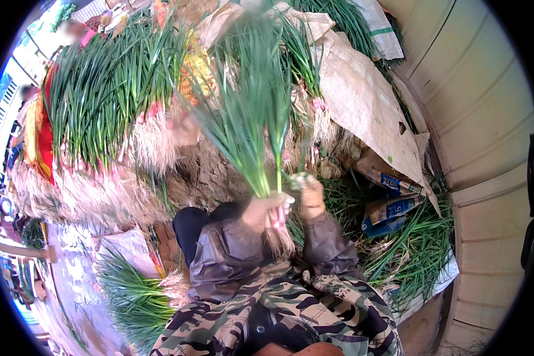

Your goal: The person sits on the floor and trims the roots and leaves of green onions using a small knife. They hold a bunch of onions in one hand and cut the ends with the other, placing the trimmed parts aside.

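Note:
My left hand (265, 211) is closed around a bunch of green onions (259, 147). Their long green leaves fan upward, blurred at the tips, and their pinkish bulbs and pale roots hang below the fist. Just to the right, my right hand (310, 196) has its fingers pinched together beside the stems, with a bit of green at the fingertips; whether it grips a leaf is too blurred to tell. Beyond my hands, a long row of green onions (111, 89) lies with roots towards me. Another bunch of green onions (138, 298) rests at my lower left.
A beige woven sack (360, 102) covers part of the pile at the right. Loose leaves (420, 249) and printed blue packaging (391, 209) lie at my right, near a curved panelled wall (485, 178). A white sheet (129, 251) lies at the left; people are at the far left.

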The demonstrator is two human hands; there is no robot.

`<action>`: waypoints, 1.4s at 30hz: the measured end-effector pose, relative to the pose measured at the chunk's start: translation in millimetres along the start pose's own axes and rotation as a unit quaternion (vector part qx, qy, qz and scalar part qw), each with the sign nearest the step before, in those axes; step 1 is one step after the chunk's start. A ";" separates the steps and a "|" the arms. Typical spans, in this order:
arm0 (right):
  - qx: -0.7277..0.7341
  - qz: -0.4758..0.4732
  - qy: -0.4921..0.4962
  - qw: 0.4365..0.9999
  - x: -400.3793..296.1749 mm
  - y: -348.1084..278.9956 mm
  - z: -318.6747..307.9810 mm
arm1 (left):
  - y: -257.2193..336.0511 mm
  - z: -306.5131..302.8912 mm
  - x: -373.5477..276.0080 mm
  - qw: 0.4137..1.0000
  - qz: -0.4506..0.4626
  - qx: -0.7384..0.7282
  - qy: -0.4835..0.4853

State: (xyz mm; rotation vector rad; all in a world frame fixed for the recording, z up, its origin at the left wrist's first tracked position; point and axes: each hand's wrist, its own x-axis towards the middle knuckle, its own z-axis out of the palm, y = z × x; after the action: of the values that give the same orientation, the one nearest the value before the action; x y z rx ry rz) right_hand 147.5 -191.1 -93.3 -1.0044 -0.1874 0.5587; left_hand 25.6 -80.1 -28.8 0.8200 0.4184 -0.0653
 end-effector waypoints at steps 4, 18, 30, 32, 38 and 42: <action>-0.532 -0.047 0.043 0.845 -1.8 5.3 -90.5 | 5.4 -5.1 -14.4 0.991 0.019 -0.130 -0.034; -0.174 -0.001 -0.157 0.972 4.2 -33.9 42.6 | 4.7 1.8 -22.7 0.992 -0.021 -0.125 -0.012; 0.114 0.111 -0.258 0.953 -16.3 -27.7 90.5 | 0.8 -10.1 -33.4 0.976 -0.018 -0.169 -0.137; 0.154 0.106 -0.267 0.945 -0.6 -9.9 86.2 | 2.4 -8.6 -33.1 0.976 -0.025 -0.167 -0.137; -0.081 -0.114 -0.044 0.989 36.4 7.8 72.0 | 8.4 11.0 -38.8 0.989 -0.026 -0.084 -0.120; -0.084 -0.030 0.059 0.994 48.6 9.5 -5.7 | 3.5 5.7 -42.3 0.982 -0.010 -0.060 -0.177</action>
State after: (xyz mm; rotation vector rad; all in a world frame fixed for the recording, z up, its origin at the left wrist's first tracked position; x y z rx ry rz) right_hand 187.5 -166.0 -109.3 -1.1881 -0.1603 0.4316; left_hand -10.4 -86.2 -6.6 0.6673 0.0925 -0.2000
